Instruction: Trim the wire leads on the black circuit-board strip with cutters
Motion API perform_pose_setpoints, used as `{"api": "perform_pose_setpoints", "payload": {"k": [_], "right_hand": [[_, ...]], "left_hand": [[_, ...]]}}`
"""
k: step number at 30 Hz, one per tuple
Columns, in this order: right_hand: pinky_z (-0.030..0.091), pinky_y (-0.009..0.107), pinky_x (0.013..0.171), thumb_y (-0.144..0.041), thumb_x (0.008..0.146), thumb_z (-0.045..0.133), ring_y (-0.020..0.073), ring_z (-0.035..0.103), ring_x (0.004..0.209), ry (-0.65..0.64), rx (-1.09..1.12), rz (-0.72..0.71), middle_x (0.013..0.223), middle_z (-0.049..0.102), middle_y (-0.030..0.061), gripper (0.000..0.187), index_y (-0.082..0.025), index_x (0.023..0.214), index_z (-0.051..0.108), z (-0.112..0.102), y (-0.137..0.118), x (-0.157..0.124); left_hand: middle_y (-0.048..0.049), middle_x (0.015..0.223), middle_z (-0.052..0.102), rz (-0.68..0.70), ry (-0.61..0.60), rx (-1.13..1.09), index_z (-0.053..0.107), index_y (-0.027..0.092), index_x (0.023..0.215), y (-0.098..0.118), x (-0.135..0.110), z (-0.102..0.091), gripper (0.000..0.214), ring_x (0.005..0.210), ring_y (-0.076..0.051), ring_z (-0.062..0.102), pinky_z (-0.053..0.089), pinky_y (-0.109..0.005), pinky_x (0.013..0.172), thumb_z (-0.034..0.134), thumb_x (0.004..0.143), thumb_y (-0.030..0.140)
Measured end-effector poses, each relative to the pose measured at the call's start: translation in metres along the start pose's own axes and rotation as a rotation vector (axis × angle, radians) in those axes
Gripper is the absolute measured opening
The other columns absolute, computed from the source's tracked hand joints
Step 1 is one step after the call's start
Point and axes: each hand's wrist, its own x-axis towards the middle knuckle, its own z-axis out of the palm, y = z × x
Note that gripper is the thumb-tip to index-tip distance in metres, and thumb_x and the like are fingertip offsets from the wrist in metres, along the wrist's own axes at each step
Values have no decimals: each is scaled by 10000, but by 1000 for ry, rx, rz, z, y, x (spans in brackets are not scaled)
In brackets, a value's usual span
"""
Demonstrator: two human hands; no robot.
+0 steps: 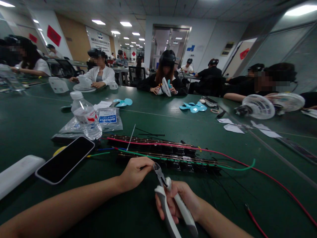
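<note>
My right hand (182,201) is closed round the white handles of a pair of cutters (170,201), whose metal jaws point up toward my left hand. My left hand (135,172) is pinched shut just left of the jaws, on something thin I cannot make out. Just beyond both hands lie two long black terminal strips (163,150) with red (223,153), green (237,168) and blue wires running across them. A white cable tie (131,137) sticks up near the strips.
A dark phone (65,159) and a white bar (17,173) lie at the left. A water bottle (85,117) and a plastic bag (106,119) stand behind them. Across the green table, several people handle white fans (259,106) and blue blades (194,106).
</note>
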Motion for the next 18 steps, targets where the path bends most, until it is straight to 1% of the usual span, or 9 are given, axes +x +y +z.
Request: {"api": "perform_pose_setpoints", "payload": {"k": [5, 8, 13, 16, 18], "right_hand": [[249, 175, 288, -267, 543, 373, 96, 454, 358, 79, -15, 30, 547, 600, 110, 330, -52, 656, 597, -1, 2, 0], [235, 173, 290, -265, 539, 368, 82, 416, 336, 89, -26, 18, 525, 591, 102, 318, -59, 642, 588, 2, 1, -1], [239, 179, 307, -267, 552, 372, 74, 412, 342, 68, -45, -25, 587, 620, 124, 326, -51, 661, 591, 5, 0, 0], [266, 191, 332, -283, 553, 387, 76, 416, 364, 19, -9, -40, 634, 630, 143, 355, -36, 694, 598, 3, 1, 1], [286, 199, 356, -284, 551, 396, 90, 445, 393, -4, 16, -28, 649, 633, 152, 371, -28, 730, 597, 1, 1, 2]], "left_hand": [[-53, 797, 692, -5, 3, 22, 667, 137, 778, -1, 0, 0, 126, 755, -144, 646, 511, -243, 710, 552, 805, 91], [-54, 794, 690, -12, 9, 17, 666, 137, 773, -2, 0, 0, 128, 749, -144, 644, 509, -244, 707, 551, 805, 92], [-54, 793, 688, -30, 3, 5, 666, 135, 781, -1, -1, 0, 127, 748, -142, 640, 508, -247, 711, 547, 812, 101], [-55, 794, 688, -21, 2, -11, 667, 136, 784, 0, 0, 0, 129, 749, -143, 640, 512, -253, 713, 544, 816, 114], [-56, 794, 688, -11, 4, -16, 668, 137, 787, 0, 0, 1, 137, 748, -145, 640, 517, -258, 711, 536, 819, 119]]}}
